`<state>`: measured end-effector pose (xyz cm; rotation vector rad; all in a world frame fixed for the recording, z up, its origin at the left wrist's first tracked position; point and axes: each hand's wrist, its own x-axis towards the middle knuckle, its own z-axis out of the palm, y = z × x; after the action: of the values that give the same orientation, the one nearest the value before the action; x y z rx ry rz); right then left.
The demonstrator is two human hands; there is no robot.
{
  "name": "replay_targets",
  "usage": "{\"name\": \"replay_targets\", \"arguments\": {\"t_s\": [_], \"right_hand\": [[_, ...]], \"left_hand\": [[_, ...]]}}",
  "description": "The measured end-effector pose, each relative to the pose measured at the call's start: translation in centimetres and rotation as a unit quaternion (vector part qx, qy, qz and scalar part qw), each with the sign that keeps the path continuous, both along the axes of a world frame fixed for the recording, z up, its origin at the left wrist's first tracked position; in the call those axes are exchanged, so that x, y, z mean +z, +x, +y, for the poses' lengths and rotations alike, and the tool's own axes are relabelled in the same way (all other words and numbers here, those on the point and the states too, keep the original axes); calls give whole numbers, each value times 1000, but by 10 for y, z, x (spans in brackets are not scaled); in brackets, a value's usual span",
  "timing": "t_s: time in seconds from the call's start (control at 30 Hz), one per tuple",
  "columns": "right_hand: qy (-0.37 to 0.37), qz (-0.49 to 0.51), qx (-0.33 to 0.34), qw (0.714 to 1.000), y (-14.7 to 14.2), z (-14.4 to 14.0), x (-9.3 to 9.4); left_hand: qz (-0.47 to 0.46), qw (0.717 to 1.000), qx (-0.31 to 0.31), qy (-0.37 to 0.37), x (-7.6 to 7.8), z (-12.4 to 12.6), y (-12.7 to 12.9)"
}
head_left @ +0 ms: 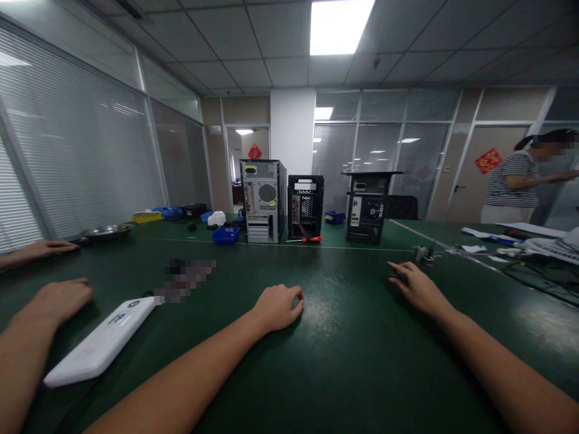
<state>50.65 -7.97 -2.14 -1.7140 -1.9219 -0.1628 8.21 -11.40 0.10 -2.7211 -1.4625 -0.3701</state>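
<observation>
The right hand [418,288] lies flat, fingers spread over a small dark object [398,276] on the green worktop [353,355]. The left hand [278,306], loosely curled and empty, rests well apart, toward the worktop's middle.

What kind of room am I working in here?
Probably an office workroom for PC assembly or repair: three computer cases stand on a green-matted table, a red-handled screwdriver lies beside them, and glass partitions with blinds enclose it.

Bright ceiling panel [341,25] overhead; glare on green table [344,361]; wide-angle bending at edges.
</observation>
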Motion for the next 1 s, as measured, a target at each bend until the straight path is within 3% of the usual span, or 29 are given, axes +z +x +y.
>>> {"name": "replay_targets", "arguments": {"t_s": [0.23, 0.33, 0.43, 0.6, 0.87, 1.0], "right_hand": [[7, -42, 229, 973, -117, -40, 34], [3, -66, 307, 949, -161, -58, 35], [4, -89, 341, 936, -188, -68, 32], [-18, -74, 333, 940, -197, -70, 26], [14, 15, 220, 975, -183, -62, 26], [11, 2, 238, 971, -188, -69, 31]], "left_hand": [[-39, 999, -19, -24, 2, -4, 4], [-65, 995, -63, -47, 3, -8, 6], [-61, 992, -98, -39, 2, -11, 7], [-41, 993, -111, -10, 1, -9, 7], [-131, 989, -57, -45, -2, 2, 4], [-158, 982, -84, -58, -2, -1, 7]]}}
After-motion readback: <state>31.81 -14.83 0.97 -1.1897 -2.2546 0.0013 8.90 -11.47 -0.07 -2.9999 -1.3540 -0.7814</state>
